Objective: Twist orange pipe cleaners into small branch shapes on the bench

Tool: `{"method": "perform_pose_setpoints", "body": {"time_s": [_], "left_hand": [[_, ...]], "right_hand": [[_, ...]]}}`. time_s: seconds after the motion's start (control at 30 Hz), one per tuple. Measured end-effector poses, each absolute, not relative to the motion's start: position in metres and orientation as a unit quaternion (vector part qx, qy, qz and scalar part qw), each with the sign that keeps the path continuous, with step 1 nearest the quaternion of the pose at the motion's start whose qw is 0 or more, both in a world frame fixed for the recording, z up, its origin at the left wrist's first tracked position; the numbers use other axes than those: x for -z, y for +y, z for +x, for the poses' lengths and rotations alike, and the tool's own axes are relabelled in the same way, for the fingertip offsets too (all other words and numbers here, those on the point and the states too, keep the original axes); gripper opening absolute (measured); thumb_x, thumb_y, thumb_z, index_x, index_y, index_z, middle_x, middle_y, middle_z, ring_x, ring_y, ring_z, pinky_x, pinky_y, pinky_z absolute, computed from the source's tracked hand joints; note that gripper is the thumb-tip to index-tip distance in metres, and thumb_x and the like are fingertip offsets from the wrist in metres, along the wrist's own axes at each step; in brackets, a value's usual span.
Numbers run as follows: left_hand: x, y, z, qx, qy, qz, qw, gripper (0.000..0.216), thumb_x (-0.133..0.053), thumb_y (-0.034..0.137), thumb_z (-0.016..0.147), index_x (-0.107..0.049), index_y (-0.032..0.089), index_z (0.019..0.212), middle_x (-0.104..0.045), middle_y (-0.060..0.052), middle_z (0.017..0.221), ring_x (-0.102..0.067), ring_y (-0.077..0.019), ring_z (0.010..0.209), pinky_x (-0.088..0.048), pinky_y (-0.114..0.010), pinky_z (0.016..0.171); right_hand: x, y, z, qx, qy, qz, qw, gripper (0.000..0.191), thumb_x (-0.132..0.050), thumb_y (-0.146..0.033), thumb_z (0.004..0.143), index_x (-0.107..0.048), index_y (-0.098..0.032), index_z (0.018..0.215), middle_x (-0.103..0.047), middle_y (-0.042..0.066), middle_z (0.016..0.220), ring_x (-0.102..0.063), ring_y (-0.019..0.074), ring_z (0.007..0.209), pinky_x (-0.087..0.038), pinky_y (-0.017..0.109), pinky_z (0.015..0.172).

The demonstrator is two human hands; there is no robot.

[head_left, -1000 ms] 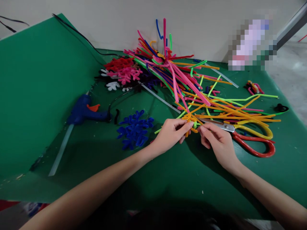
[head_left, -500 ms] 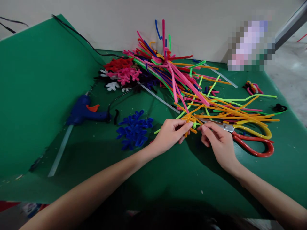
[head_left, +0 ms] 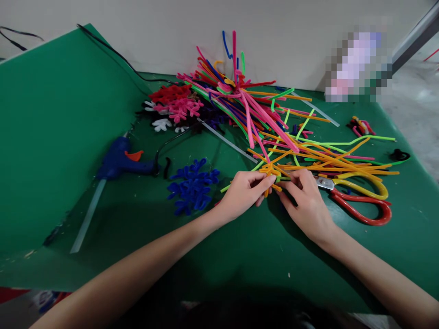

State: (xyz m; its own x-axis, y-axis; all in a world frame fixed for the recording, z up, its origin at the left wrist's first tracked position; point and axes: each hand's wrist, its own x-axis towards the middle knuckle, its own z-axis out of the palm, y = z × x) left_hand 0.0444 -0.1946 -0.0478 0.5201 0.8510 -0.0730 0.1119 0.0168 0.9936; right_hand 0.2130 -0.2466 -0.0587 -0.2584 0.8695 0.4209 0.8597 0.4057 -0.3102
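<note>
My left hand (head_left: 247, 187) pinches a bent orange pipe cleaner shape (head_left: 270, 169) between thumb and fingers. A yellow-green pipe cleaner (head_left: 278, 175) is looped at its right side. Close against it, my right hand (head_left: 305, 201) is closed at the fingertips on this yellow-green pipe cleaner; its end is partly hidden by the fingers. Just beyond the right hand lie scissors (head_left: 325, 183) with one yellow and one red handle, their blades mostly covered by that hand. Loose orange pipe cleaners (head_left: 343, 160) spread behind both hands.
A large bundle of coloured pipe cleaners (head_left: 240, 96) lies at the back. Blue snowflake-like shapes (head_left: 192, 187) sit left of my hands, with red ones (head_left: 171, 92) and pink ones (head_left: 183, 108) farther back. A blue glue gun (head_left: 116, 157) with its cord rests at the left on the green table (head_left: 240, 256).
My right hand has moved left, its fingertips now right by the orange shape, and covers more of the scissor blades. The left hand keeps its hold in nearly the same place.
</note>
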Motion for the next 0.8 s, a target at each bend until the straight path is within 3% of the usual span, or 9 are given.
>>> {"method": "perform_pose_setpoints", "body": {"time_s": [0.1, 0.3, 0.53, 0.8], "left_hand": [[0.0482, -0.1948, 0.0444, -0.31, 0.38, 0.63, 0.602, 0.035, -0.052, 0.035, 0.088, -0.053, 0.015, 0.059, -0.043, 0.007, 0.04, -0.041, -0.0038, 0.035, -0.03, -0.018, 0.04], [0.0491, -0.1949, 0.0441, -0.31, 0.384, 0.63, 0.599, 0.035, -0.052, 0.036, 0.087, -0.054, 0.015, 0.059, -0.044, 0.007, 0.039, -0.041, -0.0045, 0.035, -0.031, -0.018, 0.039], [0.0477, -0.1958, 0.0446, -0.31, 0.377, 0.626, 0.608, 0.035, -0.054, 0.037, 0.086, -0.052, 0.015, 0.059, -0.043, 0.007, 0.042, -0.042, -0.0041, 0.036, -0.031, -0.018, 0.04], [0.0457, -0.1933, 0.041, -0.274, 0.329, 0.677, 0.598, 0.028, -0.054, 0.026, 0.076, -0.048, 0.015, 0.051, -0.036, 0.007, 0.046, -0.029, -0.0044, 0.041, -0.021, -0.02, 0.04]], "right_hand": [[0.0589, -0.247, 0.2124, 0.005, -0.803, -0.536, 0.259, 0.016, -0.047, -0.015, 0.09, -0.06, -0.013, 0.08, -0.047, 0.01, 0.086, -0.046, 0.0221, 0.081, -0.044, 0.037, 0.067], [0.0591, -0.2467, 0.2134, -0.034, -0.787, -0.542, 0.292, 0.01, -0.047, -0.016, 0.09, -0.056, -0.016, 0.093, -0.051, 0.012, 0.094, -0.05, 0.0254, 0.091, -0.044, 0.04, 0.071], [0.0588, -0.2476, 0.2131, -0.027, -0.788, -0.543, 0.289, 0.009, -0.047, -0.013, 0.087, -0.056, -0.014, 0.086, -0.052, 0.012, 0.092, -0.052, 0.0259, 0.09, -0.045, 0.042, 0.074], [0.051, -0.2523, 0.2122, -0.056, -0.73, -0.545, 0.409, 0.022, -0.048, -0.011, 0.087, -0.052, -0.019, 0.108, -0.054, 0.009, 0.098, -0.055, 0.0211, 0.09, -0.048, 0.037, 0.076]]}}
